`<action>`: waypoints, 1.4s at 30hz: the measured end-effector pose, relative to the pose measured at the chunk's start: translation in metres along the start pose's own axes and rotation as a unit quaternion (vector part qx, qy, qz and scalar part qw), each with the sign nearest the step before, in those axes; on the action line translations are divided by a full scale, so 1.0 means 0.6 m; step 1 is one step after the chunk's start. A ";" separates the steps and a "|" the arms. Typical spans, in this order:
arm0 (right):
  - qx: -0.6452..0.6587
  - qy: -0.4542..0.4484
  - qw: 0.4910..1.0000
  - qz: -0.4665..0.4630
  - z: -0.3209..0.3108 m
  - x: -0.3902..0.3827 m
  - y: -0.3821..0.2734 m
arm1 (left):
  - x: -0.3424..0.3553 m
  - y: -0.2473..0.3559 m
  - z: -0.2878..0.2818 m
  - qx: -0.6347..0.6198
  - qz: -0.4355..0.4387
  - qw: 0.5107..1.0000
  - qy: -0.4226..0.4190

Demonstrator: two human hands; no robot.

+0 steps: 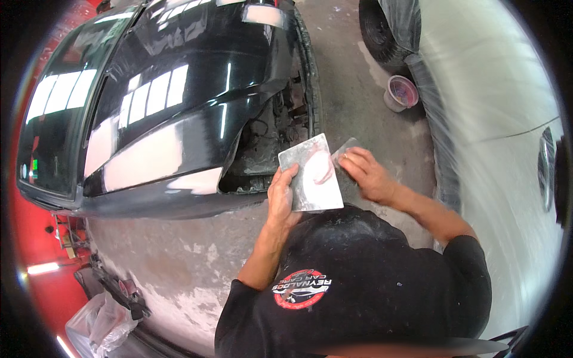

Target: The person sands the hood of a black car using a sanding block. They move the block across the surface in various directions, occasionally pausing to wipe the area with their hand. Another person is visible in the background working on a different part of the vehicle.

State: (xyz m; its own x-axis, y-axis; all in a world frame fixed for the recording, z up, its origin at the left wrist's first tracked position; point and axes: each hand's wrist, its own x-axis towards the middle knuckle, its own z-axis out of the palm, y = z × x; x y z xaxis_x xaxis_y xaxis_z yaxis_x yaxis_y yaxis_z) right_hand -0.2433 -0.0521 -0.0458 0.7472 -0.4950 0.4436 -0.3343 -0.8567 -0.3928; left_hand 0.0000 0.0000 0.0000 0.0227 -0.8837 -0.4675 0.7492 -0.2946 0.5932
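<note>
My left hand (282, 194) grips a flat, pale rectangular mixing board (304, 194) by its left edge, thumb on top. A mound of pinkish-white body filler (320, 168) sits on the board, toward its upper right. Just right of the board, my right hand (367, 173) is closed on a thin grey spreader (347, 147), its blade close to the board's edge. Whether the blade touches the board, I cannot tell. Beyond the board stands a black car (197, 113) with pale filler patches (143, 156) on its hood and fender.
The car's front corner is open, with its inner parts (268, 140) bare. At right, a light-coloured vehicle (495, 119) has plastic sheeting along its side. A small bucket (400, 93) stands on the concrete floor (343, 65) by a tyre (382, 36). A plastic bag (101, 325) lies lower left.
</note>
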 end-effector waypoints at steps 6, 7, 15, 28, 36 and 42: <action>0.006 0.046 0.991 0.122 -0.119 0.082 0.003 | -0.001 -0.013 -0.002 0.093 0.101 0.990 0.013; 0.013 -0.029 0.998 0.050 -0.130 0.084 -0.012 | -0.003 -0.027 -0.002 0.097 0.125 0.987 -0.009; -0.060 -0.172 0.977 -0.111 -0.145 0.135 -0.056 | 0.018 -0.029 -0.022 0.111 0.138 0.984 0.004; -0.002 0.040 0.997 -0.060 -0.037 0.080 -0.074 | 0.007 0.022 -0.017 0.002 0.075 0.997 0.019; 0.068 0.066 0.991 0.091 -0.102 0.098 -0.041 | -0.039 0.037 0.027 0.399 0.289 0.869 0.033; 0.131 0.049 0.990 -0.016 -0.035 0.109 -0.100 | -0.058 0.017 0.060 0.435 0.386 0.813 0.044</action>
State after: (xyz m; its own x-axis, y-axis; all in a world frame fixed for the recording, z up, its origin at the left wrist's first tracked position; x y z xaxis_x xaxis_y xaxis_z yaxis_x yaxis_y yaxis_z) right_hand -0.1865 -0.0359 0.0236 0.6912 -0.4916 0.5297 -0.1415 -0.8109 -0.5678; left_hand -0.0170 0.0145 0.0461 0.3397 -0.9093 0.2404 -0.2605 0.1546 0.9530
